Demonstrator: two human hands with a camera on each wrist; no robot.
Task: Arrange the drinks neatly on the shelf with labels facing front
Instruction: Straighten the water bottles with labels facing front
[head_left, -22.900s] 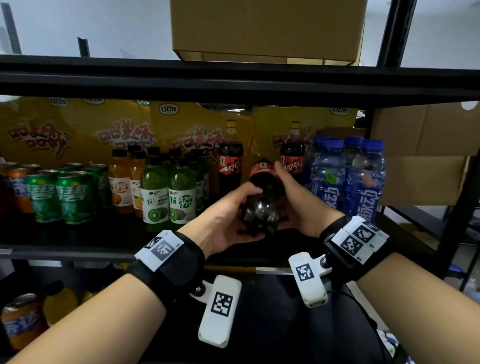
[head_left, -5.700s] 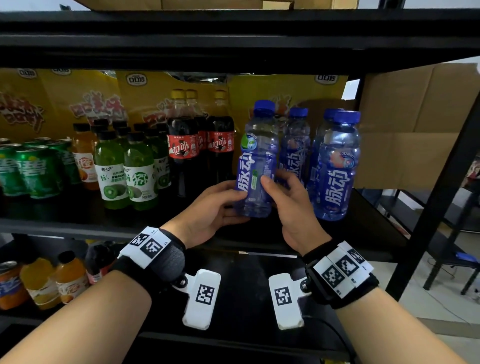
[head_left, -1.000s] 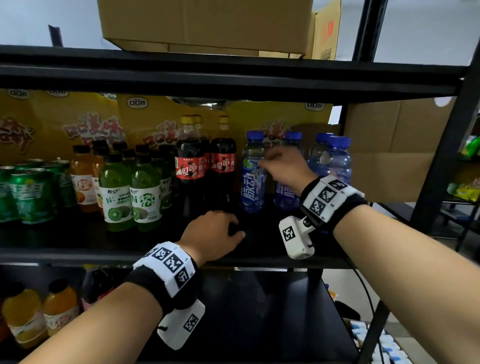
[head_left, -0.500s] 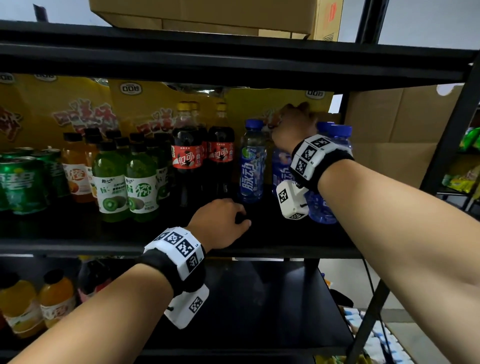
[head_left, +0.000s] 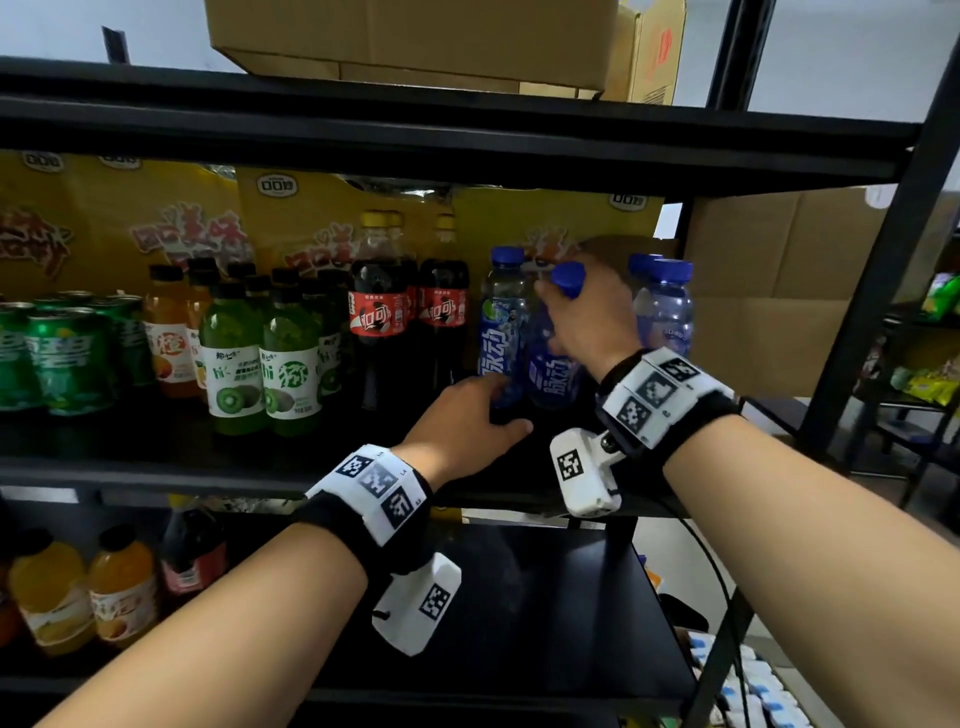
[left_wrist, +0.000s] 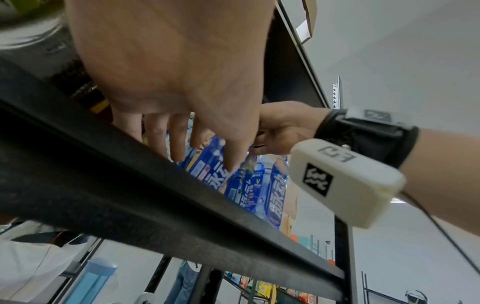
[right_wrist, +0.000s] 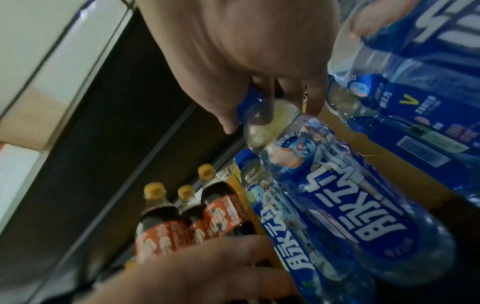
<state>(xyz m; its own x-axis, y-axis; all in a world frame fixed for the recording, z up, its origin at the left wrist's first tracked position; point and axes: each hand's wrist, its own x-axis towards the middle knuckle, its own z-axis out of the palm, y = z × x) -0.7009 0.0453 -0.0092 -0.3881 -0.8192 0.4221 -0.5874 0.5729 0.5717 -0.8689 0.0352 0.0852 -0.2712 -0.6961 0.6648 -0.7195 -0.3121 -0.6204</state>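
Currently right hand (head_left: 584, 306) pinches tilted blue sports-drink bottle (head_left: 553, 364) by its cap; left hand (head_left: 462, 421) fingers spread near base. Risk: swinging base topples neighbouring cola bottles (head_left: 410, 312).

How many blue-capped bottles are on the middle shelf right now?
4: leftmost bottle beside the cola bottles; held bottle, neck gripped by the right hand; front bottle and rear bottle at the right end. Others may hide behind the hand.

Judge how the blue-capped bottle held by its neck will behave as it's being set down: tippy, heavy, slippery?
Probably top-heavy: the blue-capped bottle is tall, narrow and already tilted under the right hand. It looks full, so likely hefty. The glossy label may slip, and the left hand sits by its base.
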